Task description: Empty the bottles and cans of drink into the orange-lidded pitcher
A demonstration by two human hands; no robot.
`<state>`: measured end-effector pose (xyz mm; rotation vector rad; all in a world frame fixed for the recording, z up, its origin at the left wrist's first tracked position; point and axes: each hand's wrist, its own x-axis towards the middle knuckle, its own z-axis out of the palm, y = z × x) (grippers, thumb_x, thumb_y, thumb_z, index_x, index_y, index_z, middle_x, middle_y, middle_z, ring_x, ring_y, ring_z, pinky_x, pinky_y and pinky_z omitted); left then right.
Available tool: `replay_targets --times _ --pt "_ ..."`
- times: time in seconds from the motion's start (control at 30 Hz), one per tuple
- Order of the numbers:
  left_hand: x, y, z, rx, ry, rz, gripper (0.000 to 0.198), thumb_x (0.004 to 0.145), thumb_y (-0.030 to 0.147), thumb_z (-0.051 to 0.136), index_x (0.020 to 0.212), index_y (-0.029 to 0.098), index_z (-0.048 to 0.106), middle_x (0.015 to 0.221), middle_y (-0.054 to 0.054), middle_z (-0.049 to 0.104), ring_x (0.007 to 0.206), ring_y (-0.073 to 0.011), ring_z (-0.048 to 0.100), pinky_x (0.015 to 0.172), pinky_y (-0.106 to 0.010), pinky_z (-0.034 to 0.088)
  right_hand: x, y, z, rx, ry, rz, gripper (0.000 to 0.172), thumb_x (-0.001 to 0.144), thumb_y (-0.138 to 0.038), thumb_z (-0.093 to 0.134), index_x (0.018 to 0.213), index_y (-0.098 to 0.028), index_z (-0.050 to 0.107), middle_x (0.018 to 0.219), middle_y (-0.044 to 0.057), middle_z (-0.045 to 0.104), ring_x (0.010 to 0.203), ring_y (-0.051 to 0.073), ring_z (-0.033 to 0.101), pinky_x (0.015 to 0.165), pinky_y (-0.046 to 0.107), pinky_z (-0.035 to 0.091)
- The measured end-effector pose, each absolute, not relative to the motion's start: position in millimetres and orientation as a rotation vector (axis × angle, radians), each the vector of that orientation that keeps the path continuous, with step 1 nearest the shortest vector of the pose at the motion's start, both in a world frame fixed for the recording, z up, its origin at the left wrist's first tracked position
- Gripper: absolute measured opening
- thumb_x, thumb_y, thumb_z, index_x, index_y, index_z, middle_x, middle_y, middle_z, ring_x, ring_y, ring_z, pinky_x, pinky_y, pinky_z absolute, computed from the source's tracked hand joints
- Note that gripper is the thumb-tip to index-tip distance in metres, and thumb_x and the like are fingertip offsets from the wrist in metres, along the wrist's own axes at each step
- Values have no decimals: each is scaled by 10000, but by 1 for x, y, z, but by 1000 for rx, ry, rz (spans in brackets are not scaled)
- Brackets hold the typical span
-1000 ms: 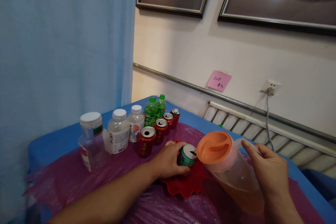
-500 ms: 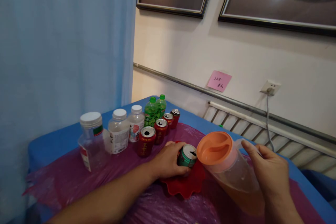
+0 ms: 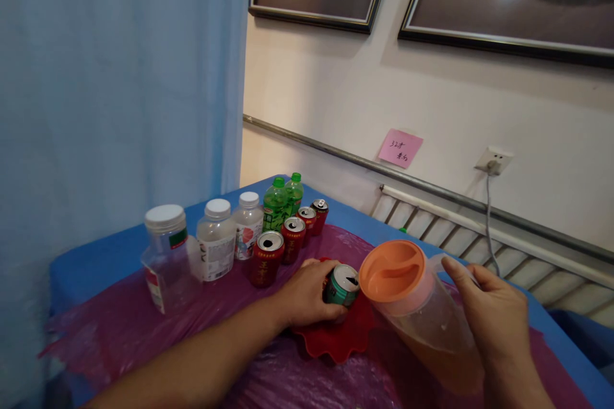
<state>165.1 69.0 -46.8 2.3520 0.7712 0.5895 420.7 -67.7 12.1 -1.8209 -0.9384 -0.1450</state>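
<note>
My left hand (image 3: 309, 294) is wrapped round a green can (image 3: 342, 286) with an open top, held over a red scalloped dish (image 3: 336, 339). In my right hand (image 3: 496, 307) is the handle of a clear pitcher (image 3: 439, 339) with an orange lid (image 3: 394, 270). The pitcher leans left, its lid close beside the can's top, and holds a brownish liquid. Whether any liquid flows between them cannot be made out.
Left of the can stand several red cans (image 3: 267, 260), green bottles (image 3: 275, 206) and clear white-capped bottles (image 3: 217, 243). Purple plastic sheeting (image 3: 192, 339) covers part of the blue table (image 3: 96, 259). A radiator (image 3: 432, 223) runs along the wall behind.
</note>
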Motion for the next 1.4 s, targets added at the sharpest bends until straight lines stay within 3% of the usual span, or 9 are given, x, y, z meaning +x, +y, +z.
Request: replay_targets --times 1.4 --pt "165 64 -41 2305 755 572 619 606 360 865 1189 296 668 1125 -4 719 1042 -289 617 957 -362 435 423 -67 10 -1879 -899 -92 575 765 -689 618 553 -229 346 586 -53 255 577 117 299 514 253 249"
